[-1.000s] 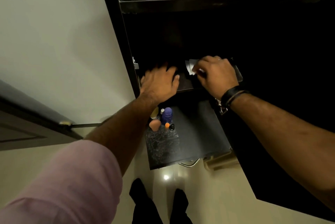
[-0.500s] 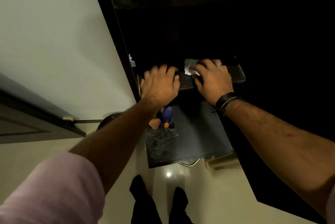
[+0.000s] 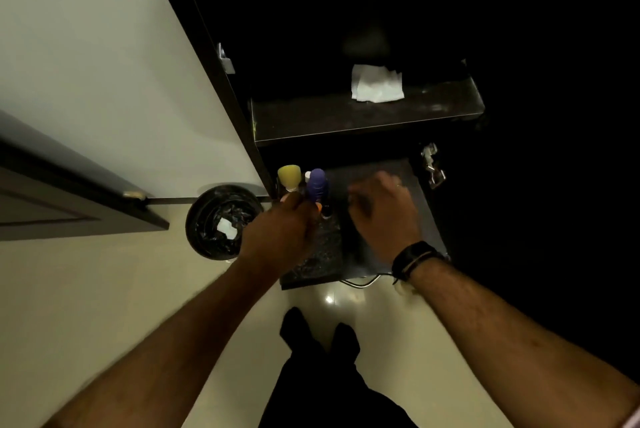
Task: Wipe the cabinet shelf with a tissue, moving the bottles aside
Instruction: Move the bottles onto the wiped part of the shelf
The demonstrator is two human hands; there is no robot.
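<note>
A crumpled white tissue (image 3: 376, 84) lies by itself on the dark upper shelf (image 3: 346, 119), with no hand touching it. On the lower shelf (image 3: 370, 169) a few bottles stand at the left end: a purple one (image 3: 317, 183), a yellow-capped one (image 3: 289, 176) and a small dark one (image 3: 326, 212). My left hand (image 3: 277, 230) is down at these bottles and its fingers cover the front ones; whether it grips one is hidden. My right hand (image 3: 384, 220) hovers over the lower shelf just right of the bottles, blurred, fingers loosely curled and holding nothing.
A round black-lined bin (image 3: 221, 221) stands on the floor left of the cabinet. A dark door (image 3: 69, 206) juts in from the left. A metal hinge (image 3: 431, 164) sits on the cabinet's right side. My feet (image 3: 318, 327) are below the lower shelf's front edge.
Both hands have left the upper shelf and dropped to the lower one. My right hand let go of the tissue, which stays on the upper shelf. The view has tilted down.
</note>
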